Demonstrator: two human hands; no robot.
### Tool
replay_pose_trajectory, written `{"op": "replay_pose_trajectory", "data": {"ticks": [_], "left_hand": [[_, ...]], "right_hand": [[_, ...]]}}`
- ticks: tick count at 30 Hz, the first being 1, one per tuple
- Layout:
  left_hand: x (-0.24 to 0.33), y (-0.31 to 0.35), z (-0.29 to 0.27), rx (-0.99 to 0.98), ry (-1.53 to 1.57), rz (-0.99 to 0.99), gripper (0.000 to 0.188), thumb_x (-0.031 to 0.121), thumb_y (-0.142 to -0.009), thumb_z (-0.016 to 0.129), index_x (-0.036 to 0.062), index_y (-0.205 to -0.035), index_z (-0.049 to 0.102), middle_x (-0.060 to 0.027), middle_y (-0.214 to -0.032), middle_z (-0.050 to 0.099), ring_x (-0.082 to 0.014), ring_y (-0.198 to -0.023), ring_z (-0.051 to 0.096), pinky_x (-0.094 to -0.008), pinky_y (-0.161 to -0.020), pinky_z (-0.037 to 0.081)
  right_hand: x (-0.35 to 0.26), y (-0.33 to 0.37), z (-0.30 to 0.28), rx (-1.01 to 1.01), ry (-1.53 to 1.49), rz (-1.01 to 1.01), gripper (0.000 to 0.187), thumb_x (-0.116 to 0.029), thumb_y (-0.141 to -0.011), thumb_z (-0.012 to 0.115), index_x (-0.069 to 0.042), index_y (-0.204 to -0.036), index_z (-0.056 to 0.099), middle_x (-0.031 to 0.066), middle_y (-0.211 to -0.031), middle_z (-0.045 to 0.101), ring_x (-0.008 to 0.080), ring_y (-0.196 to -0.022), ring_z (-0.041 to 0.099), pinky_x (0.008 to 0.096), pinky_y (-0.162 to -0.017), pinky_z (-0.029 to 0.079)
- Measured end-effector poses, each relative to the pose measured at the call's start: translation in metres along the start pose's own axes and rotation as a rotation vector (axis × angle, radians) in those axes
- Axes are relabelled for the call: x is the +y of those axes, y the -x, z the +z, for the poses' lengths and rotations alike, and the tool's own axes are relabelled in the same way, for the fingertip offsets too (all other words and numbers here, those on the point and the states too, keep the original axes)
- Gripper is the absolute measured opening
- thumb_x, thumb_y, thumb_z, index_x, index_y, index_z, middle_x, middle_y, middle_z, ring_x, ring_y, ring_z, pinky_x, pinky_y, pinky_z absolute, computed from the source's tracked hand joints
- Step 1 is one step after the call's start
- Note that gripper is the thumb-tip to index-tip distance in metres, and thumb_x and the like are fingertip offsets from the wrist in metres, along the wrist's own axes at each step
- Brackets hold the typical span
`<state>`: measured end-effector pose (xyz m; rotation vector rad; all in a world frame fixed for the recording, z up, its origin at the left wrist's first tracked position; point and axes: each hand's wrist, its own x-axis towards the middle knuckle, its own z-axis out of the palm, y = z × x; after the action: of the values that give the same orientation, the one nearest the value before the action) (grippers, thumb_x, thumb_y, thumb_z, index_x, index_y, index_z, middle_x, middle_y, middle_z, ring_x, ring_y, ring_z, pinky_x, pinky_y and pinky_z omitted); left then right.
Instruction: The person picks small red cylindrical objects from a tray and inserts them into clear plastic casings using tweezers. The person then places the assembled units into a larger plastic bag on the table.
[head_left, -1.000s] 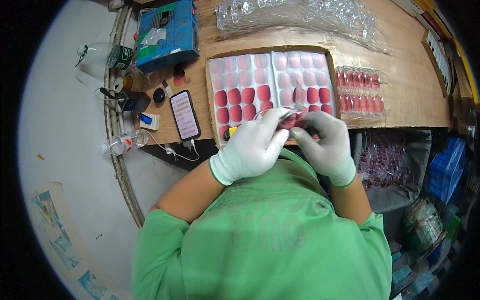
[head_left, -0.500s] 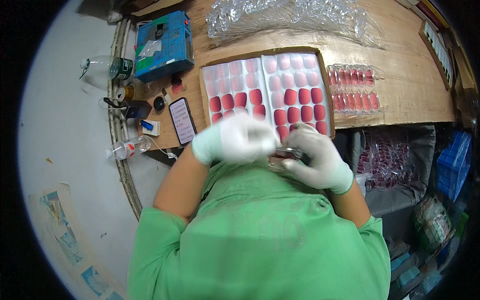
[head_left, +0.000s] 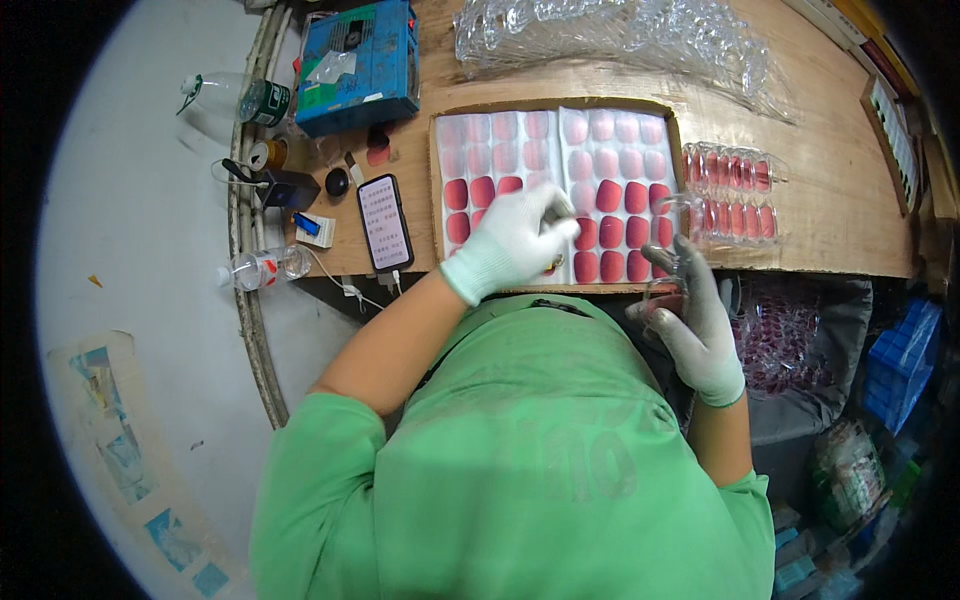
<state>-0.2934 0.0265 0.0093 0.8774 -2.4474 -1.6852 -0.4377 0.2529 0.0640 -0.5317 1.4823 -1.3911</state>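
My left hand (head_left: 525, 235), in a white glove, is over the near middle of a shallow cardboard tray (head_left: 673, 180). Its fingers are bent together beside the red tinted lenses (head_left: 612, 233); whatever they grip, if anything, is hidden. Off the tray's near right corner, my gloved right hand (head_left: 700, 335) holds a clear eyeglass frame (head_left: 682, 262) between thumb and fingers. A reddish lens shows low in that frame. The tray's lenses lie in rows on white paper, and the far rows look paler under a translucent sheet.
Right of the tray lie two rows of clear glasses with pink lenses (head_left: 735, 218). More clear frames (head_left: 620, 40) are heaped at the back. To the left are a lit phone (head_left: 385, 222), a blue box (head_left: 357, 65) and plastic bottles (head_left: 265, 268). A lined bin (head_left: 800, 340) holds wrapped glasses.
My hands have come apart from their meeting point at the tray's near edge. The left has gone forward over the lenses; the right has shifted right with the eyeglass frame.
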Motion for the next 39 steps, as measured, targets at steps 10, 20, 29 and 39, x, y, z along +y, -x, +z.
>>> {"op": "replay_pose_trajectory", "data": {"ticks": [10,20,29,39], "left_hand": [[0.028,0.035,-0.001,-0.042,0.720,0.009,0.023,0.008,-0.096,0.067,0.0019,-0.115,0.057,-0.0049,-0.110,0.064,-0.0111,-0.097,0.064,-0.0291,-0.083,0.055],[0.035,0.049,-0.004,-0.188,0.630,0.051,0.019,0.003,-0.097,0.065,-0.0010,-0.115,0.063,-0.0028,-0.107,0.064,-0.0099,-0.100,0.061,-0.0291,-0.090,0.050],[0.048,0.054,0.006,0.133,0.116,0.329,0.011,0.007,-0.091,0.069,-0.0011,-0.096,0.072,-0.0119,-0.078,0.061,-0.0196,-0.066,0.059,-0.0324,-0.060,0.046],[0.068,0.062,-0.018,0.030,0.107,0.531,0.010,0.007,-0.085,0.074,0.0006,-0.092,0.070,-0.0124,-0.078,0.059,-0.0275,-0.070,0.061,-0.0366,-0.062,0.047]], "right_hand": [[0.012,-0.029,0.047,0.043,0.035,-0.141,0.023,-0.005,-0.094,0.063,0.004,-0.115,0.060,0.0105,-0.088,0.074,0.0113,-0.078,0.071,0.0283,-0.073,0.056],[0.010,-0.023,0.031,-0.232,0.209,-0.143,0.023,-0.006,-0.099,0.053,0.003,-0.118,0.061,0.0095,-0.088,0.070,0.0152,-0.082,0.065,0.0326,-0.079,0.053],[0.007,-0.013,0.038,-0.038,0.235,-0.170,0.021,-0.002,-0.099,0.051,0.006,-0.114,0.064,0.0078,-0.081,0.070,0.0108,-0.075,0.066,0.0269,-0.073,0.054],[-0.012,-0.016,0.029,-0.204,0.463,-0.344,0.017,-0.008,-0.095,0.056,0.003,-0.101,0.068,0.0095,-0.071,0.066,0.0165,-0.062,0.065,0.0294,-0.062,0.050]]}}
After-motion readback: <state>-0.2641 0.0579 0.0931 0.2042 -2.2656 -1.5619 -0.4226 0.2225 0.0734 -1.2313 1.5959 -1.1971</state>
